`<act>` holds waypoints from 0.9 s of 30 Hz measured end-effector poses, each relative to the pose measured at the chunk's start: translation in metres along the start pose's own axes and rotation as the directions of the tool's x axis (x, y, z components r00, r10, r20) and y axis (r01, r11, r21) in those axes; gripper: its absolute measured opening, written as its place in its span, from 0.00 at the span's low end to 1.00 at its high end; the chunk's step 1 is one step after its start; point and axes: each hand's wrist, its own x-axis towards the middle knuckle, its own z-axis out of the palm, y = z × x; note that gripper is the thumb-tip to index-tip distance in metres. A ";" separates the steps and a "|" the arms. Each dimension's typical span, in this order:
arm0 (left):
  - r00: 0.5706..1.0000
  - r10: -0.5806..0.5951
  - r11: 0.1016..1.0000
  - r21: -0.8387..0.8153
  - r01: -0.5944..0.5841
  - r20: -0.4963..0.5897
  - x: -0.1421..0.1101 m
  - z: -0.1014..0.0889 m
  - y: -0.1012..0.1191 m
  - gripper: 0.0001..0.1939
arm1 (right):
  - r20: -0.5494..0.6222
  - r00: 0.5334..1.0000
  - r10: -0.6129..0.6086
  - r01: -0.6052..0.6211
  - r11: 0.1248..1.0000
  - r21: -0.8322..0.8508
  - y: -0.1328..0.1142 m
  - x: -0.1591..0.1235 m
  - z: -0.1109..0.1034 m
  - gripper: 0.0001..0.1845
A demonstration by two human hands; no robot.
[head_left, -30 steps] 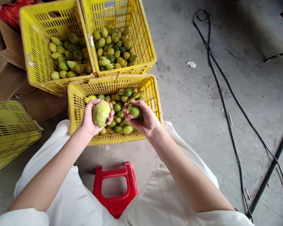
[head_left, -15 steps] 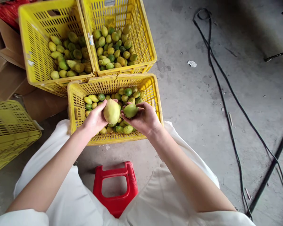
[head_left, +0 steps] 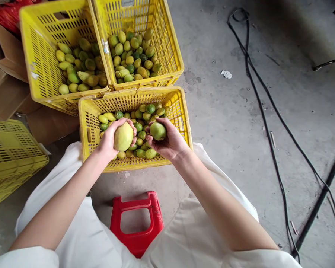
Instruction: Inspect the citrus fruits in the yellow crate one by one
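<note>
My left hand (head_left: 108, 140) is closed around a large pale yellow lemon (head_left: 123, 137), its fingers curled over the far side. In my right hand (head_left: 173, 140) lies a smaller green lemon (head_left: 158, 131), held by thumb and fingers. Both hands are above the near yellow crate (head_left: 85, 123), a gap between them. Several yellow and green lemons (head_left: 151, 153) lie in that crate, partly hidden by my hands.
Behind stand a left yellow crate (head_left: 35, 80) and a right yellow crate (head_left: 171, 41), both holding lemons. Another yellow crate (head_left: 13, 156) and cardboard boxes (head_left: 8, 74) are at left. A red plastic stool (head_left: 136, 238) stands between my legs. Black cables (head_left: 264, 111) cross the floor at right.
My hands have moved apart: the left went a little left with the large lemon, and the right shifted slightly right. Both lemons have been turned in the fingers.
</note>
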 end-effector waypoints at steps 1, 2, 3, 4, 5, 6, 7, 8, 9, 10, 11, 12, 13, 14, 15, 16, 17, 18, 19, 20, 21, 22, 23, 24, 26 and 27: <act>1.000 0.005 1.000 -0.017 -0.005 -0.004 0.000 0.001 0.000 0.10 | -0.022 1.000 -0.012 0.012 1.000 0.023 0.000 0.000 0.000 0.10; 1.000 0.012 0.999 -0.040 -0.013 -0.013 0.000 0.002 0.001 0.10 | -0.039 0.999 -0.021 0.023 0.999 0.044 0.000 0.000 -0.001 0.09; 0.999 0.021 0.998 -0.066 -0.023 -0.029 0.000 0.003 0.001 0.11 | -0.050 0.998 -0.025 0.028 0.998 0.058 0.000 0.000 -0.001 0.08; 0.998 0.030 0.995 -0.093 -0.035 -0.053 0.000 0.003 0.001 0.12 | -0.055 0.998 -0.031 0.034 0.997 0.065 0.000 0.000 -0.002 0.08; 0.996 0.034 0.992 -0.118 -0.044 -0.083 0.001 0.004 0.001 0.12 | -0.054 0.998 -0.040 0.043 0.997 0.066 0.000 0.000 -0.003 0.08; 0.993 0.033 0.989 -0.141 -0.049 -0.116 0.001 0.004 0.001 0.13 | -0.048 0.998 -0.050 0.053 0.997 0.064 0.000 0.000 -0.003 0.08; 0.989 0.032 0.986 -0.160 -0.056 -0.147 0.001 0.005 0.001 0.13 | -0.039 0.997 -0.066 0.068 0.996 0.061 0.001 0.000 -0.003 0.09; 0.984 0.035 0.983 -0.171 -0.065 -0.174 0.000 0.005 0.002 0.13 | -0.028 0.996 -0.084 0.086 0.995 0.060 0.001 -0.001 -0.003 0.09; 0.980 0.042 0.982 -0.173 -0.076 -0.196 -0.001 0.006 0.002 0.13 | -0.017 0.995 -0.102 0.103 0.993 0.059 0.001 -0.001 -0.003 0.10; 0.975 0.054 0.982 -0.167 -0.090 -0.214 -0.001 0.007 0.002 0.12 | -0.008 0.993 -0.116 0.116 0.992 0.054 0.002 -0.002 -0.003 0.10; 0.972 0.070 0.982 -0.154 -0.106 -0.226 -0.002 0.008 0.003 0.12 | 0.000 0.993 -0.122 0.122 0.992 0.044 0.002 -0.003 -0.002 0.10; 0.969 0.087 0.983 -0.137 -0.121 -0.231 -0.004 0.009 0.003 0.12 | 0.008 0.993 -0.121 0.121 0.992 0.031 0.003 -0.003 -0.002 0.10; 0.968 0.103 0.984 -0.119 -0.133 -0.231 -0.004 0.009 0.004 0.12 | 0.018 0.994 -0.112 0.111 0.994 0.016 0.003 -0.004 -0.001 0.09; 0.968 0.115 0.985 -0.102 -0.141 -0.223 -0.005 0.010 0.004 0.12 | 0.024 0.995 -0.095 0.095 0.996 0.003 0.003 -0.004 -0.001 0.08; 0.970 0.121 0.986 -0.089 -0.143 -0.212 -0.006 0.010 0.005 0.13 | 0.026 0.997 -0.073 0.074 0.997 -0.005 0.004 -0.004 -0.001 0.07; 0.972 0.118 0.988 -0.080 -0.136 -0.202 -0.006 0.010 0.005 0.14 | 0.025 0.998 -0.051 0.051 0.999 -0.004 0.004 -0.004 -0.001 0.06; 0.975 0.104 0.990 -0.076 -0.121 -0.197 -0.007 0.009 0.006 0.14 | 0.018 0.999 -0.033 0.033 0.999 0.005 0.004 -0.003 -0.002 0.06; 0.976 0.084 0.992 -0.076 -0.101 -0.200 -0.007 0.009 0.006 0.14 | 0.007 1.000 -0.020 0.020 1.000 0.020 0.003 -0.002 -0.002 0.05; 0.977 0.059 0.994 -0.079 -0.077 -0.206 -0.007 0.009 0.007 0.15 | -0.009 1.000 -0.017 0.018 0.999 0.037 0.003 -0.001 -0.003 0.05; 0.977 0.030 0.995 -0.087 -0.050 -0.213 -0.007 0.009 0.007 0.16 | -0.027 0.999 -0.026 0.028 0.998 0.053 0.003 0.001 -0.004 0.04; 0.976 0.002 0.995 -0.101 -0.025 -0.219 -0.008 0.008 0.008 0.17 | -0.045 0.998 -0.045 0.048 0.997 0.065 0.002 0.002 -0.005 0.04; 0.974 -0.020 0.992 -0.124 -0.009 -0.226 -0.008 0.008 0.009 0.20 | -0.057 0.996 -0.070 0.074 0.995 0.072 0.002 0.004 -0.005 0.05; 0.972 -0.043 0.987 -0.159 0.006 -0.230 -0.008 0.008 0.009 0.22 | -0.062 0.993 -0.096 0.101 0.992 0.076 0.001 0.005 -0.005 0.07; 0.969 -0.067 0.979 -0.203 0.018 -0.238 -0.007 0.008 0.010 0.22 | -0.061 0.991 -0.121 0.125 0.989 0.078 0.001 0.005 -0.005 0.09; 0.956 -0.109 0.959 -0.283 0.028 -0.274 -0.006 0.008 0.010 0.18 | -0.039 0.988 -0.151 0.153 0.985 0.073 0.000 0.005 -0.004 0.13; 0.948 -0.125 0.952 -0.304 0.032 -0.292 -0.005 0.007 0.010 0.15 | -0.018 0.988 -0.156 0.157 0.986 0.060 0.000 0.004 -0.003 0.14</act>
